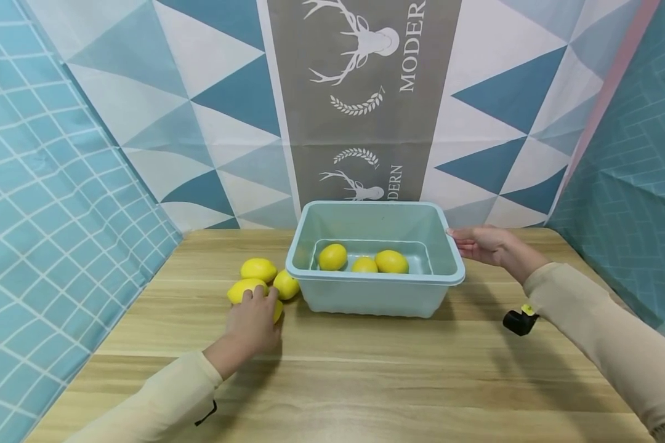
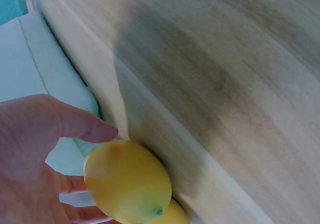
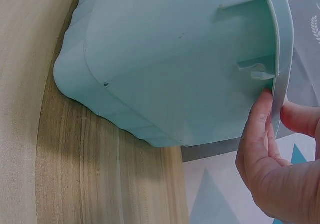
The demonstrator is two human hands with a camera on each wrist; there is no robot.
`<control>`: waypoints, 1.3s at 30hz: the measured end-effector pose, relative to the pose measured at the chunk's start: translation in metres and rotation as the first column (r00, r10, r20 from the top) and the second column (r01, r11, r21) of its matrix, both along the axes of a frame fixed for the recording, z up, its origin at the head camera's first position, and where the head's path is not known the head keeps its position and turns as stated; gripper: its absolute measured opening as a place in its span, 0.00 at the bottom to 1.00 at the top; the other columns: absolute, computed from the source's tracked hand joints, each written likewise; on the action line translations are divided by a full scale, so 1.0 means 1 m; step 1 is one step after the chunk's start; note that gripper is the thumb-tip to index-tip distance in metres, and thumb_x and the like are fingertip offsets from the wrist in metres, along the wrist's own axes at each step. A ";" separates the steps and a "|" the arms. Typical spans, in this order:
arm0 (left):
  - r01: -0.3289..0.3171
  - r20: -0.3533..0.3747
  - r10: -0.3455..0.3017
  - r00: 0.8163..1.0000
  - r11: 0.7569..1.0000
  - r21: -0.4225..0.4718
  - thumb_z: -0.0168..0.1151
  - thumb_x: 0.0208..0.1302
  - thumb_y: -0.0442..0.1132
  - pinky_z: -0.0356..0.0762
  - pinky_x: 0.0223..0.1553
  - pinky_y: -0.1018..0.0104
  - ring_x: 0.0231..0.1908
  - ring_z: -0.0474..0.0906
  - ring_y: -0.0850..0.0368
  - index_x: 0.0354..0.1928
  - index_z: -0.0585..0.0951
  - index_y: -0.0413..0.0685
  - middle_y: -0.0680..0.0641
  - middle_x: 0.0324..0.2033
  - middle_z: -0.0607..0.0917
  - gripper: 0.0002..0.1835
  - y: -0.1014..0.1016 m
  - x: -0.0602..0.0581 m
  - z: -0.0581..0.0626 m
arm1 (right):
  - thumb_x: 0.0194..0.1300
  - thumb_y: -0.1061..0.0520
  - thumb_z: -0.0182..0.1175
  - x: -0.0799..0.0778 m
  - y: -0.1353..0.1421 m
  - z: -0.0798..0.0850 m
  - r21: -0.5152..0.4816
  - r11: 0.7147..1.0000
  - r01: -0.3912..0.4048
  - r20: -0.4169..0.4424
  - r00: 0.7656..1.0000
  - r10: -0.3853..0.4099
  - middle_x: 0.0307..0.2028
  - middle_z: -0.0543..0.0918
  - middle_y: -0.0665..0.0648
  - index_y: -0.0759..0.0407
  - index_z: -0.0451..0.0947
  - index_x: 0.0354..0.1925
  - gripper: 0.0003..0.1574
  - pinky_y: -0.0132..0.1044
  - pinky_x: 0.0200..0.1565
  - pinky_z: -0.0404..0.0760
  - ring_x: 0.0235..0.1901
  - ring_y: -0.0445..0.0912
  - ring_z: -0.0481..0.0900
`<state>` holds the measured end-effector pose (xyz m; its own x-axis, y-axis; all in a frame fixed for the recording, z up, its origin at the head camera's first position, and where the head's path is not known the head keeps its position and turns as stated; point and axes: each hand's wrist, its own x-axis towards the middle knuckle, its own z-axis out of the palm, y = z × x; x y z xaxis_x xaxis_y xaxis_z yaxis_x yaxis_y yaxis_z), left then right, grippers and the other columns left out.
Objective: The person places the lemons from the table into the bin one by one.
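My left hand [image 1: 252,323] is at the left group of lemons, thumb and fingers around one lemon [image 2: 127,181]; in the head view most of that fruit hides behind the hand. Three more lemons lie close by: one at the back [image 1: 258,269], one on the left [image 1: 246,289] and one beside the bin [image 1: 286,285]. A light blue plastic bin [image 1: 371,298] stands upright on the table with three lemons [image 1: 391,261] inside. My right hand [image 1: 483,244] pinches the bin's right rim, thumb over the edge and fingers beneath it in the right wrist view.
The wooden table [image 1: 366,375] ends at a patterned back cloth [image 1: 233,123]. Blue cloths hang along the left [image 1: 44,203] and right sides. A small black device [image 1: 519,321] with a yellow part shows beside the right sleeve.
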<state>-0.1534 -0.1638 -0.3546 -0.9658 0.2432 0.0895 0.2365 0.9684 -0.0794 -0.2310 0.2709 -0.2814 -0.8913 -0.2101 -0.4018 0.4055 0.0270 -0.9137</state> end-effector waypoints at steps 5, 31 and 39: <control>0.003 0.015 -0.002 1.000 1.000 -0.021 0.65 0.53 0.43 0.74 0.24 0.57 0.37 0.71 0.44 0.59 0.70 0.41 0.37 0.41 0.75 0.31 0.000 0.001 -0.001 | 0.68 0.56 0.56 0.000 0.000 0.003 0.005 1.000 -0.002 0.007 1.000 0.002 0.31 0.81 0.46 0.51 0.79 0.30 0.09 0.27 0.42 0.83 0.34 0.35 0.81; 0.022 0.157 -0.028 0.987 0.999 0.034 0.69 0.45 0.35 0.79 0.29 0.52 0.43 0.75 0.41 0.58 0.72 0.41 0.35 0.49 0.77 0.33 -0.004 0.009 0.000 | 0.68 0.55 0.56 0.002 -0.001 0.001 0.011 1.000 -0.022 0.002 1.000 0.022 0.30 0.83 0.46 0.51 0.79 0.30 0.09 0.27 0.42 0.83 0.33 0.35 0.82; 0.043 0.151 -0.053 0.987 0.997 0.067 0.71 0.43 0.37 0.78 0.28 0.54 0.42 0.75 0.43 0.57 0.72 0.41 0.35 0.50 0.77 0.35 -0.003 0.014 0.002 | 0.70 0.56 0.54 0.000 -0.001 0.000 0.017 1.000 -0.025 -0.001 1.000 0.025 0.29 0.83 0.45 0.50 0.79 0.29 0.11 0.26 0.40 0.83 0.32 0.34 0.82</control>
